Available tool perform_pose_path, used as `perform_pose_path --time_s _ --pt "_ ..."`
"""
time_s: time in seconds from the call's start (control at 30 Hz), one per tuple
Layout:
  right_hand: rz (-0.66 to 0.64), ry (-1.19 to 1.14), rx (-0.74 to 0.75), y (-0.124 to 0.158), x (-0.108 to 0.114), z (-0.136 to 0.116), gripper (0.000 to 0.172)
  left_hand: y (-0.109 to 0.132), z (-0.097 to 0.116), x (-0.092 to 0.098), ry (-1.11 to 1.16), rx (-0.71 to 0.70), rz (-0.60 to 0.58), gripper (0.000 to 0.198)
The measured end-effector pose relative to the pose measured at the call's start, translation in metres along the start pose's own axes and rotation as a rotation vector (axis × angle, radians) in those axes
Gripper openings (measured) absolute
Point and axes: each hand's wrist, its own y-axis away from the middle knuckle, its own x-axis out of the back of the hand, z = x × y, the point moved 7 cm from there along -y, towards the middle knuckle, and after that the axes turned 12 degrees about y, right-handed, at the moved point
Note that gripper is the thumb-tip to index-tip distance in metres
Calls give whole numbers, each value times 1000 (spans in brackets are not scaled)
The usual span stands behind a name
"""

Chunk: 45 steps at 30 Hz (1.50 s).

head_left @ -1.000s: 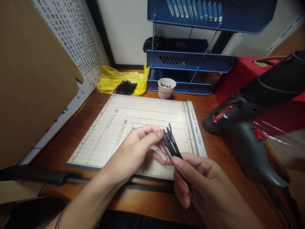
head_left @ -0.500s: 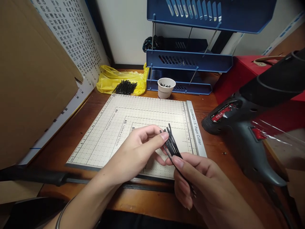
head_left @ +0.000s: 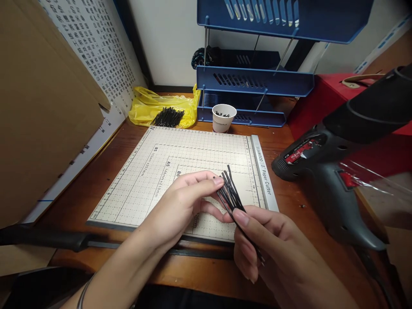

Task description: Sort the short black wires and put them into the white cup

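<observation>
Over the paper cutter's gridded board, my right hand grips a bundle of thin black wire-like pieces between thumb and fingers. The bundle slants, its upper ends fanned out and its lower ends showing below the right fingers. My left hand is closed in a pinch, thumb and forefinger on one or more pieces at the bundle's upper left edge. Whether these pieces are solid wires or tubes, I cannot tell.
More black pieces lie on a yellow plastic bag at the back. A paper cup holds short black bits. Blue tiered trays stand behind. A heat gun is at right, a red box behind it. The cutter's handle lies front left.
My left thumb and forefinger have shifted slightly left along the bundle's upper end. My right hand keeps its hold, nearly still. The view has moved slightly.
</observation>
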Motion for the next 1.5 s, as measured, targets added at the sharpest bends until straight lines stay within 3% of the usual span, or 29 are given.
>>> perform_pose_path --time_s 0.43,0.53,0.67,0.8,0.87,0.93,1.03,1.17,1.23,1.33,1.4,1.5 --pt "25 -31 29 8 -5 -7 51 0 -8 -4 93 79 1 21" --pt "5 6 24 7 -5 -4 51 2 4 -3 -92 -55 65 24" --pt "-13 58 -22 6 -6 2 51 3 38 2 -335 -337 200 23" --pt "59 136 -3 5 2 2 51 8 79 19 -470 -613 353 20" --pt "117 205 23 6 9 -2 52 13 91 29 -575 -684 457 17" --pt "195 264 56 7 17 -7 52 11 91 34 -788 -631 498 18" --pt "262 307 79 9 24 -13 51 3 69 28 -1139 -493 397 27" --pt "146 241 69 6 19 -10 52 -1 46 18 -1426 -482 344 25" --pt "103 181 59 3 18 -7 51 3 47 13 -1410 -545 377 20" --pt "92 133 39 1 15 -2 50 9 51 9 -1093 -525 383 30" --pt "110 143 36 1 14 -2 50 9 46 3 -842 -412 295 39" --pt "158 193 49 2 12 -4 49 8 38 -8 -618 -300 167 32"
